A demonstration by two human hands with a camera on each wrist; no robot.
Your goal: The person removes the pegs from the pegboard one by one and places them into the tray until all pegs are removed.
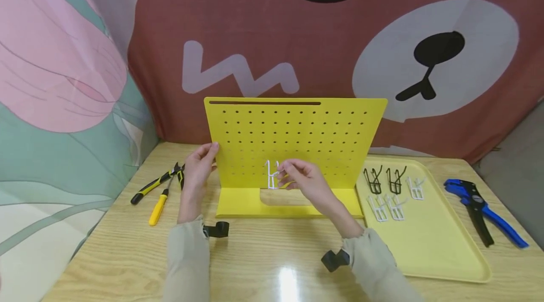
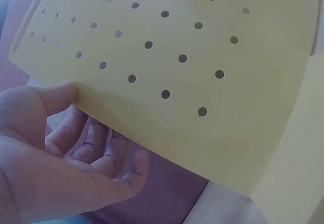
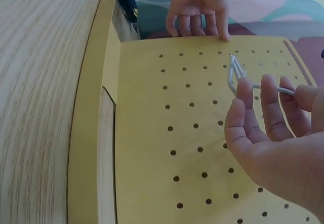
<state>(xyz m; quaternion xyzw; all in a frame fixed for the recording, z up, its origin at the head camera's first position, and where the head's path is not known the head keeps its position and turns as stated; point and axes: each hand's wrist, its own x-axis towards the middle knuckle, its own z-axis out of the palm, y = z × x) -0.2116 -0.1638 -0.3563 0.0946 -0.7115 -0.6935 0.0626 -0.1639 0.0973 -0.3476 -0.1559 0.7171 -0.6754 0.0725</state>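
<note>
A yellow pegboard (image 1: 293,127) with rows of small holes stands upright on its flat yellow base (image 1: 242,207). At its left edge my left hand (image 1: 198,166) grips the board, thumb on the front face and the other fingers behind, as the left wrist view shows on the board (image 2: 152,118). My right hand (image 1: 309,183) pinches a white wire hook (image 1: 271,180) in front of the lower middle of the board. In the right wrist view the hook's (image 3: 233,75) bent end points toward the holes, while its straight wire runs between thumb and fingers.
A cream tray (image 1: 437,245) at the right bears several wire hooks, black (image 1: 395,181) and white (image 1: 416,188). Beyond it lies a blue-and-black hand tool (image 1: 478,203). Left of the board are yellow-and-black pliers (image 1: 155,186) and a yellow-handled screwdriver (image 1: 158,207). A patterned cloth (image 1: 255,23) hangs behind.
</note>
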